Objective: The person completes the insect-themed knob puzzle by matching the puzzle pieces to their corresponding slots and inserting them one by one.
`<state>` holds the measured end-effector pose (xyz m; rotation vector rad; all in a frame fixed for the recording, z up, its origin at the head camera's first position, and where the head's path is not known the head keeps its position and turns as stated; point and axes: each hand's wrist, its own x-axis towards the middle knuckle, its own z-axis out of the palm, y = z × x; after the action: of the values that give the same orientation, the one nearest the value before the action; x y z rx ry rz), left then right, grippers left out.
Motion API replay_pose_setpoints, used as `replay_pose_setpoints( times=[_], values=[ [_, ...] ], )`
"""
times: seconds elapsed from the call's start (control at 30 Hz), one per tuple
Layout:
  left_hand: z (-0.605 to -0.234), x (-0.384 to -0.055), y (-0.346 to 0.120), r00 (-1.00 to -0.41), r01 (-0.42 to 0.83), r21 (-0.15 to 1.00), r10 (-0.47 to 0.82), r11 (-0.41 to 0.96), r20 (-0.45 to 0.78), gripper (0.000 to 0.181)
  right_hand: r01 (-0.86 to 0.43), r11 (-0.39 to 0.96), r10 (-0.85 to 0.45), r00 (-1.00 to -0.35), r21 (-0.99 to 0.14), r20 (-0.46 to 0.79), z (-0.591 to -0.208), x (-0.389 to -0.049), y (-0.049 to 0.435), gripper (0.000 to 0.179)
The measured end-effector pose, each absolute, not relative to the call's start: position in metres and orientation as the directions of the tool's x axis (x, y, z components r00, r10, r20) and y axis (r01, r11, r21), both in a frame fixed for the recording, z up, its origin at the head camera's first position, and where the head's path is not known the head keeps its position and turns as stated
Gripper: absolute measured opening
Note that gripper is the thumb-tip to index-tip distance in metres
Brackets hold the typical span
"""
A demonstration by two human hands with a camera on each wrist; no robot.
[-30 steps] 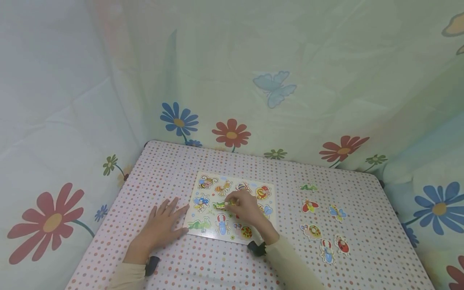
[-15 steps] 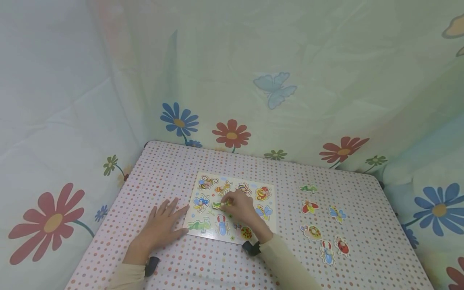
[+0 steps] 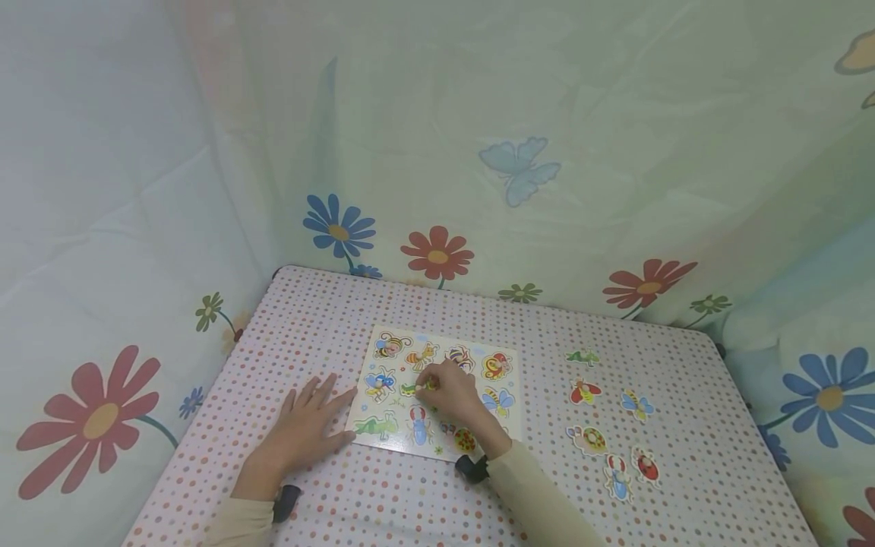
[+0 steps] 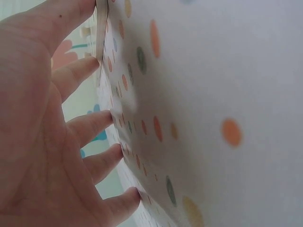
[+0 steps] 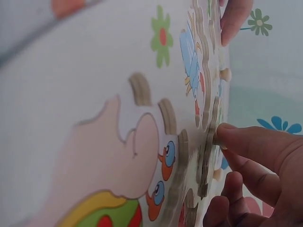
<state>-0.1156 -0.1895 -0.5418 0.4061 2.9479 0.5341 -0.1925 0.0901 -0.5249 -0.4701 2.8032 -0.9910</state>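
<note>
An insect peg puzzle board (image 3: 402, 444) lies on the dotted table. My right hand (image 3: 456, 391) pinches the small knob of a green caterpillar piece (image 3: 408, 390) over the middle of the board. Fingers cover part of that piece. In the right wrist view, the thumb and fingertips of my right hand (image 5: 265, 165) meet at the knob, and the thick piece edge (image 5: 204, 165) stands close to the board surface. My left hand (image 3: 301, 429) rests spread at the board's left edge. In the left wrist view, the left hand (image 4: 42, 127) has its fingertips on the tablecloth and board edge.
Loose pieces lie right of the board: a grasshopper (image 3: 582, 356), a red-winged insect (image 3: 585, 391), a blue-winged insect (image 3: 637, 404), a snail (image 3: 586, 438), a ladybug (image 3: 645, 464) and a blue beetle (image 3: 618, 479). A flowered curtain (image 3: 437, 167) stands behind the table.
My right hand has shifted slightly left with the caterpillar piece, which has turned a little and sits about level over the board. The left hand has stayed put.
</note>
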Motion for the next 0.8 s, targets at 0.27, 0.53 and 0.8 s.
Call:
replay_pose_setpoints(
  times=[0.27, 0.53, 0.8],
  values=[
    [-0.5413, -0.1157, -0.1893, -0.957, 0.241, 0.364, 0.283, 0.899, -0.066, 0.072, -0.240, 0.738, -0.331, -0.943, -0.630, -0.028, -0.5247, -0.1930, 0.0892, 0.005],
    [-0.5420, -0.1157, -0.1909, -0.954, 0.256, 0.365, 0.295, 0.895, -0.054, 0.071, -0.230, 0.742, -0.325, -0.945, -0.629, -0.038, -0.5243, -0.1929, 0.0898, 0.005],
    [-0.5437, -0.1164, -0.1913, -0.954, 0.255, 0.361, 0.295, 0.897, -0.059, 0.072, -0.232, 0.748, -0.326, -0.945, -0.622, -0.039, -0.5229, -0.1917, 0.0896, 0.004]
  ],
)
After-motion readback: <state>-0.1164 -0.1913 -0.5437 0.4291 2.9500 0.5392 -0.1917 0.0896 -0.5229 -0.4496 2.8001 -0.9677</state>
